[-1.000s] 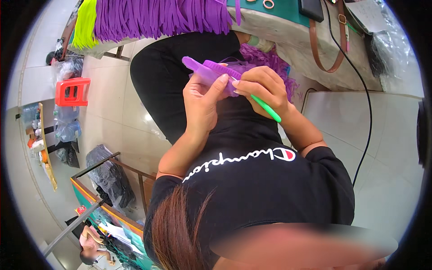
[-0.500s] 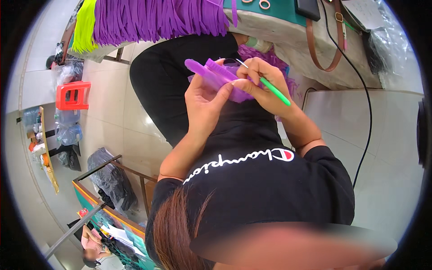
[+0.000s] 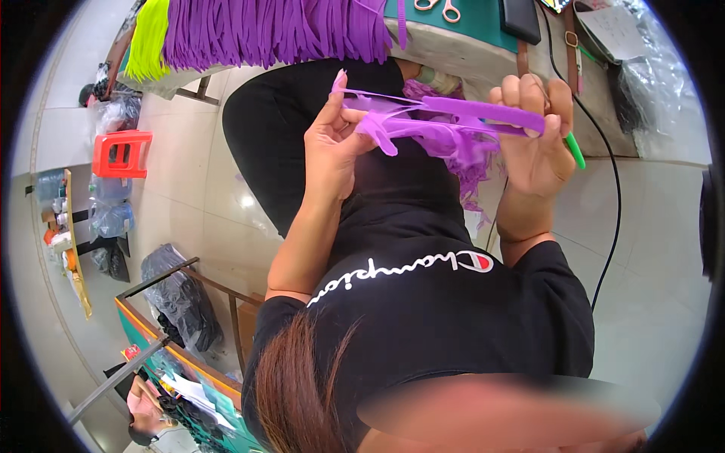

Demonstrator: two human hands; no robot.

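My left hand (image 3: 330,155) pinches a thin, soft purple sheet (image 3: 381,130), whose stretched strands run across to the right. My right hand (image 3: 538,143) grips the end of a flat purple rubbery strip (image 3: 483,111) that points left toward the other hand. A green-handled tool (image 3: 575,151) is also tucked in my right hand, its tip hidden behind the fingers. Below and between the hands, over my lap, hangs a crumpled bunch of purple scraps (image 3: 464,155).
Many purple strips (image 3: 276,30) and some yellow-green ones (image 3: 147,41) hang over the table's edge. Pink-handled scissors (image 3: 451,12) and a black box-like item (image 3: 519,19) lie on the green mat. A black cable (image 3: 621,189) runs down on the right. A red stool (image 3: 121,155) stands left.
My hands have moved apart, the right one outward to the right with the strip and tool. The purple sheet is now stretched between them.
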